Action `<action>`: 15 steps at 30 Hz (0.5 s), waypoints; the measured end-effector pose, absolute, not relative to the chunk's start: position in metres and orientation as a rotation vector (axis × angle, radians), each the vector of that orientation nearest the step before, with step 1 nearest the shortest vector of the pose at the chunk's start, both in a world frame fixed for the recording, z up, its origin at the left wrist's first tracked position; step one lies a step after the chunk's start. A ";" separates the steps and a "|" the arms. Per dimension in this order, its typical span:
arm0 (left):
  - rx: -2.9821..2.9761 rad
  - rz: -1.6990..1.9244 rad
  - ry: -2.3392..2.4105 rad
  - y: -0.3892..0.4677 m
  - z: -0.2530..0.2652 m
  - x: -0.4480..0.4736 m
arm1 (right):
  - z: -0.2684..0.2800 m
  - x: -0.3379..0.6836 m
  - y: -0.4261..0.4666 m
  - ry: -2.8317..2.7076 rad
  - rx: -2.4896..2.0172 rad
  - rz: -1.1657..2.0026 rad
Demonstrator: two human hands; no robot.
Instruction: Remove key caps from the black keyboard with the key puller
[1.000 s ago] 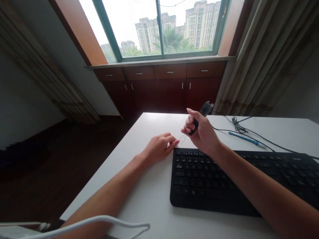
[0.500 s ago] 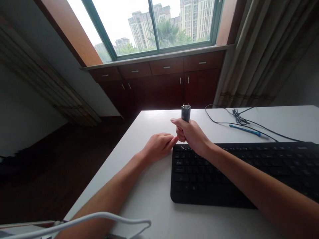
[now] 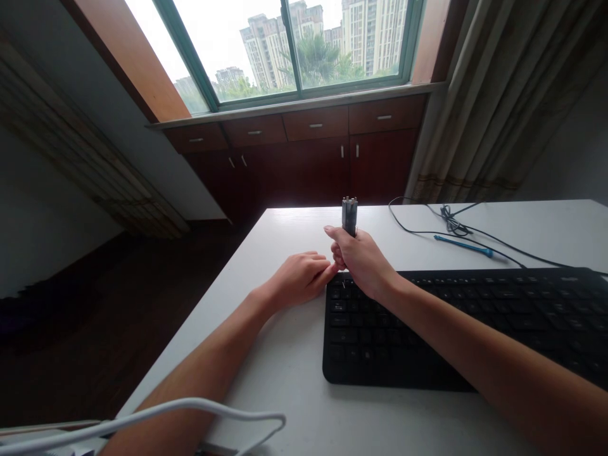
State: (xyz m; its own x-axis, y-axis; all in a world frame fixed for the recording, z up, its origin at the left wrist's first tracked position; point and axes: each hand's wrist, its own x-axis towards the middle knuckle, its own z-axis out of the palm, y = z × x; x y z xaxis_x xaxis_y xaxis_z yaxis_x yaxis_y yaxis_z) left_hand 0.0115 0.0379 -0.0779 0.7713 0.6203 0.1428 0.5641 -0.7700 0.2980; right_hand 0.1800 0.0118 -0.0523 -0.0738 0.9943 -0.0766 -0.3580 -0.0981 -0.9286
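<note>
My right hand (image 3: 361, 256) is wrapped in a fist around a dark grey keycap puller (image 3: 349, 216), held upright. Small metal prongs stick up from its top end, above my thumb. Below the fist, thin wire shows over the upper left keys of the black keyboard (image 3: 399, 370); how it meets a key is too small to tell. My left hand (image 3: 301, 278) lies palm down on the white desk, fingers stretched out and empty. One of its digits reaches the keyboard's upper left corner, close against my right fist.
Behind the keyboard lie a blue stick-like tool (image 3: 463, 246) and a bundled black cable (image 3: 453, 221). A white cable (image 3: 228, 411) curves across the near left, over my left forearm. The desk (image 3: 266, 380) ends at a slanting left edge. Cabinets (image 3: 304, 158) stand beyond it.
The view has shifted slightly. My right hand, still gripping the puller, is slightly lower and more upright. My left hand stays by the keyboard corner.
</note>
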 end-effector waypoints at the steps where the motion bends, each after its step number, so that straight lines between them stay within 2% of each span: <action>1: 2.728 0.341 0.916 0.038 -0.078 0.012 | -0.053 0.179 0.011 -0.928 -0.956 1.454; 7: 2.739 0.318 0.852 0.039 -0.075 0.012 | -0.062 0.175 0.008 -0.927 -0.831 1.393; 15: 2.752 0.299 0.841 0.039 -0.074 0.011 | -0.064 0.181 0.009 -0.923 -0.668 1.520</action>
